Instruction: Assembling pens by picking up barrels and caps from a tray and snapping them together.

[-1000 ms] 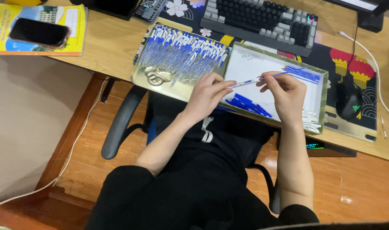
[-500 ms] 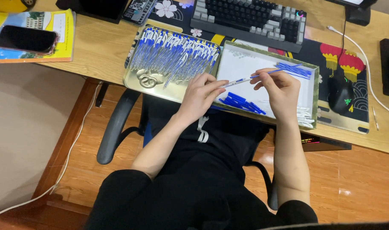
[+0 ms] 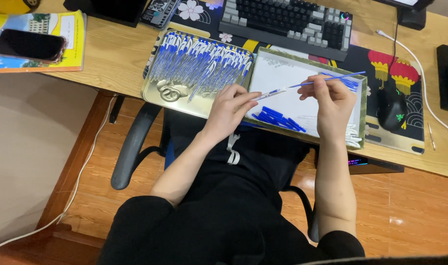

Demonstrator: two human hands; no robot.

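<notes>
Blue refill is pinched in the right hand, lined up with the clear pen barrel clamped by the left hand, mid-frame above the white tray.

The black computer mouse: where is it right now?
In the head view, the black computer mouse sits at right on the patterned desk mat, beside the white-lined tray, right of the right hand.
</notes>
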